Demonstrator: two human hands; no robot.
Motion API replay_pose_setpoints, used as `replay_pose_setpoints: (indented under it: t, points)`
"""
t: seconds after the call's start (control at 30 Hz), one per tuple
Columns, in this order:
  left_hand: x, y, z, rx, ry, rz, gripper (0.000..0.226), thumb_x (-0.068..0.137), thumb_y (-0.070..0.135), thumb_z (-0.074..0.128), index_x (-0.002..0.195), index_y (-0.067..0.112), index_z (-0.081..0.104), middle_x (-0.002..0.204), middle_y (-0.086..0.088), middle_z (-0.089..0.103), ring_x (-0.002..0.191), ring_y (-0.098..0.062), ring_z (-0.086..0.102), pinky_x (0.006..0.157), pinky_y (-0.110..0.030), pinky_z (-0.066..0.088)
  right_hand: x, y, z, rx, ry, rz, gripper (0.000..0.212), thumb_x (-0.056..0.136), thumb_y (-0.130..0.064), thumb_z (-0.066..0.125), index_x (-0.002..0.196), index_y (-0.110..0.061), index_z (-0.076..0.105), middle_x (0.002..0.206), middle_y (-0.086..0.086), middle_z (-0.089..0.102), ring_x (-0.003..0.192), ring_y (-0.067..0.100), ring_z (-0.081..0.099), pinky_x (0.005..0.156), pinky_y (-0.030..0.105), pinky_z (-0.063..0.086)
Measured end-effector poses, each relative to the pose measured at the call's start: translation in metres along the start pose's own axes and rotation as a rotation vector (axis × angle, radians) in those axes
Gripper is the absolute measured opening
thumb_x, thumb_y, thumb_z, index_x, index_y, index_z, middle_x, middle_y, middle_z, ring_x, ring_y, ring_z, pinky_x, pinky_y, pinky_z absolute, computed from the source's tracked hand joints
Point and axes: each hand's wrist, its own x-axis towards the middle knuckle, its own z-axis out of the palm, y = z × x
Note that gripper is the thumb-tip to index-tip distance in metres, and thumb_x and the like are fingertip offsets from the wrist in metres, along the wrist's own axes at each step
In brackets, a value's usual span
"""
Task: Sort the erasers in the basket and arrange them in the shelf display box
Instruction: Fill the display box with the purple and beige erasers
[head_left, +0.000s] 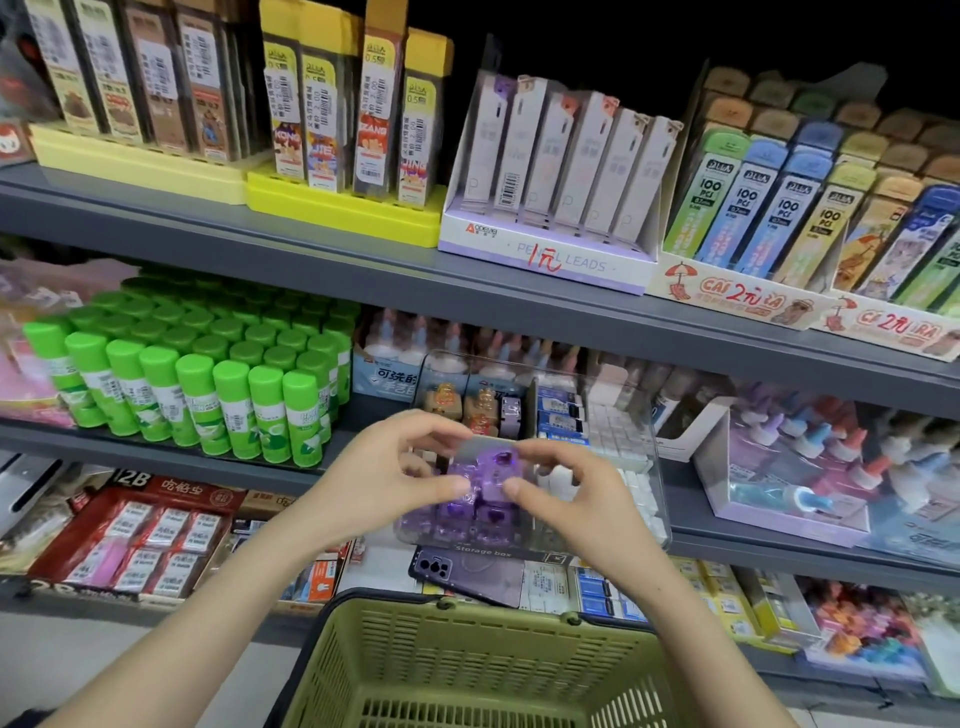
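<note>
Mid-left of frame: green glue sticks (182, 384) in rows on shelf (41, 439). Centre: left hand (395, 467) pinches purple eraser (488, 465) by left side, right hand (563, 486) pinches right side; eraser held over front of clear display box (483, 551) on shelf. Bottom centre: green basket (395, 618) under hands.

Bright, even store light falls from above on the shelf fronts, while the space behind the top shelf (311, 260) goes black. Soft glare streaks the clear display box (644, 415). The purple eraser pack (483, 478) looks smeared, shelf lines bow, and the corners are blurred.
</note>
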Motion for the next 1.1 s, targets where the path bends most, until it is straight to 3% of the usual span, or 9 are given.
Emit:
replay_pose_setpoints:
  t: [0.1, 0.17, 0.33, 0.43, 0.53, 0.7, 0.8, 0.97, 1.1]
  points:
    - [0.012, -0.017, -0.005, 0.428, 0.11, 0.06, 0.029, 0.076, 0.023, 0.076, 0.101, 0.036, 0.066, 0.103, 0.013, 0.057, 0.097, -0.004, 0.052, 0.085, -0.026, 0.04, -0.004, 0.016, -0.009, -0.074, 0.093, 0.029, 0.031, 0.077, -0.03, 0.075, 0.094, -0.048, 0.057, 0.097, -0.021, 0.063, 0.094, -0.003, 0.053, 0.083, 0.017, 0.041]
    - [0.017, -0.023, -0.002, 0.623, 0.054, 0.047, 0.03, 0.077, 0.035, 0.074, 0.106, 0.036, 0.067, 0.106, 0.014, 0.054, 0.105, -0.01, 0.045, 0.091, -0.03, 0.035, -0.006, 0.023, -0.009, -0.133, 0.083, 0.038, 0.032, 0.075, -0.035, 0.075, 0.095, -0.05, 0.054, 0.1, -0.02, 0.062, 0.096, -0.004, 0.052, 0.085, 0.02, 0.042]
    - [0.027, -0.03, 0.007, 0.792, -0.065, 0.035, 0.058, 0.056, 0.081, 0.045, 0.102, 0.052, 0.064, 0.112, 0.017, 0.041, 0.114, -0.01, 0.034, 0.087, -0.028, 0.018, -0.006, 0.027, -0.006, -0.192, 0.073, 0.037, 0.032, 0.073, -0.039, 0.075, 0.097, -0.045, 0.055, 0.097, -0.02, 0.058, 0.095, -0.009, 0.051, 0.087, 0.019, 0.04]
    - [0.032, -0.029, 0.014, 0.826, -0.016, 0.052, 0.042, 0.063, 0.072, 0.059, 0.098, 0.051, 0.066, 0.117, 0.014, 0.042, 0.116, -0.011, 0.033, 0.085, -0.027, 0.014, -0.006, 0.028, -0.002, -0.195, 0.063, 0.047, 0.032, 0.072, -0.038, 0.076, 0.099, -0.041, 0.058, 0.093, -0.02, 0.056, 0.095, -0.009, 0.051, 0.092, 0.022, 0.042]
    - [0.037, -0.029, 0.019, 0.85, 0.033, 0.057, 0.026, 0.071, 0.058, 0.07, 0.094, 0.048, 0.067, 0.119, 0.013, 0.044, 0.115, -0.012, 0.033, 0.088, -0.029, 0.016, -0.005, 0.026, 0.005, -0.231, 0.058, 0.026, 0.033, 0.072, -0.042, 0.075, 0.102, -0.039, 0.062, 0.088, -0.023, 0.053, 0.098, 0.002, 0.052, 0.095, 0.032, 0.042]
    - [0.037, -0.038, 0.014, 0.826, 0.07, 0.091, 0.046, 0.06, 0.073, 0.045, 0.093, 0.05, 0.069, 0.116, 0.013, 0.05, 0.114, -0.012, 0.038, 0.082, -0.026, 0.012, 0.001, 0.019, 0.022, -0.443, 0.073, -0.057, 0.043, 0.076, -0.051, 0.069, 0.112, -0.028, 0.065, 0.089, -0.019, 0.062, 0.09, 0.005, 0.043, 0.081, 0.025, 0.026]
    - [0.036, -0.043, 0.014, 0.822, 0.149, 0.118, 0.06, 0.056, 0.075, 0.033, 0.09, 0.044, 0.071, 0.112, 0.012, 0.054, 0.109, -0.014, 0.044, 0.081, -0.024, 0.01, 0.005, 0.015, 0.028, -0.398, 0.071, -0.009, 0.041, 0.075, -0.051, 0.07, 0.109, -0.028, 0.065, 0.09, -0.015, 0.066, 0.092, 0.005, 0.048, 0.084, 0.024, 0.027]
    - [0.038, -0.043, 0.018, 0.843, 0.197, 0.12, 0.05, 0.061, 0.072, 0.046, 0.086, 0.038, 0.073, 0.107, 0.01, 0.057, 0.106, -0.015, 0.045, 0.079, -0.024, 0.011, 0.004, 0.015, 0.022, -0.286, 0.067, 0.064, 0.029, 0.072, -0.04, 0.075, 0.097, -0.027, 0.067, 0.073, -0.024, 0.056, 0.091, 0.009, 0.056, 0.088, 0.027, 0.033]
    - [0.036, -0.046, 0.017, 0.838, 0.209, 0.152, 0.044, 0.063, 0.069, 0.052, 0.082, 0.036, 0.074, 0.101, 0.007, 0.06, 0.101, -0.019, 0.051, 0.077, -0.025, 0.012, 0.005, 0.015, 0.027, -0.25, 0.054, 0.077, 0.025, 0.074, -0.036, 0.075, 0.095, -0.024, 0.069, 0.072, -0.021, 0.057, 0.089, 0.011, 0.058, 0.092, 0.037, 0.042]
